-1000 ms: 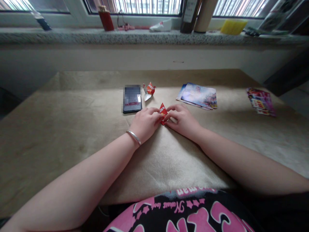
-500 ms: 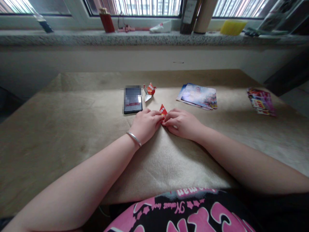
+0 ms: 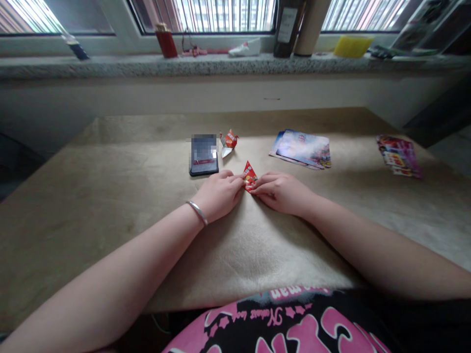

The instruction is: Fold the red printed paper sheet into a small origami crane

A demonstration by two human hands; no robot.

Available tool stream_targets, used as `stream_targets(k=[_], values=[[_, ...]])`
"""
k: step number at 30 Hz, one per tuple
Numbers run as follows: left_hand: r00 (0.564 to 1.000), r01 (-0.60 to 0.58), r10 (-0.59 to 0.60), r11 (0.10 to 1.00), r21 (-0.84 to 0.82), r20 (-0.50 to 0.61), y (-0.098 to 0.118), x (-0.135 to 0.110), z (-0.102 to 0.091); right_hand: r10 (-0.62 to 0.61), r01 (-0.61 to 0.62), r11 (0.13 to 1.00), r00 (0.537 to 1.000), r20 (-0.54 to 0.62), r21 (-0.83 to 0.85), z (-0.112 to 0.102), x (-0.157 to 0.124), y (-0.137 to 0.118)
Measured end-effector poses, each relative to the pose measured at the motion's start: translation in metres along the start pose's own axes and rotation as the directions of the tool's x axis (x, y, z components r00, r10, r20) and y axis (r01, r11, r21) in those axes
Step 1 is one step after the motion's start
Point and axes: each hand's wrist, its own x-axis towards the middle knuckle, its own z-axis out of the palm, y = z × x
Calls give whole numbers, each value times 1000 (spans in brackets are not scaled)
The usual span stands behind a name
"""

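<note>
Red folded paper point(image 3: 249, 176), roughly triangular, tip pointing away from the wearer, sits on the tan-covered table point(image 3: 110, 196) between the two hands. Change over the last second: fingers have spread off it a bit, so more of its printed face shows; both hands stay at it. Reads as a grip adjustment during handling, not a release. Right hand point(image 3: 285, 191): fingers bunched, nearly closed, pinching the paper's near right edge by the look of it; paper lies just past its fingertips, to its left. Left hand point(image 3: 220, 193): fingers part-curled, tips touching the left edge; thumb side mostly hidden, so can't tell if it pinches or only steadies. Bracelet point(image 3: 197, 213) on that wrist. Beyond: phone point(image 3: 204, 157) just past the left hand, folded paper bird point(image 3: 230, 141) beside it in similar red print. Stack of cards point(image 3: 303, 147) past the right hand, pink leaflets point(image 3: 399, 157) well off to the right. Windowsill point(image 3: 221, 66) behind, assorted items on it.
</note>
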Motion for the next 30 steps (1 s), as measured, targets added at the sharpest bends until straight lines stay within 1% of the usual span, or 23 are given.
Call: stream_targets(k=[3,6,9,13,17,21,23,25,30], values=[[1000,-31,31,998,63,2,4,-4,-1,33,-30,997,999,-36,72,2,0,2],[999,-35,33,993,112,26,9,-9,-2,52,-51,998,998,-37,38,2,1,3],[997,-63,56,991,116,59,12,-13,-3,61,-60,998,998,-28,19,0,0,3],[998,-68,67,993,99,20,12,-16,-5,71,-70,997,997,-29,34,-1,-1,5],[991,-126,125,992,21,40,11,-14,-7,63,-63,998,998,-11,-16,-1,-1,2],[992,-120,121,992,-39,26,12,-13,-8,101,-101,992,995,-5,-75,2,1,-5],[992,-121,122,992,-46,24,12,-12,-9,83,-82,993,997,9,-88,4,2,-7],[993,-117,118,992,-49,29,12,-12,-9,72,-71,993,997,10,-92,6,2,-7],[994,-104,106,991,-79,24,9,-11,-8,97,-95,990,995,21,-102,10,3,-2]])
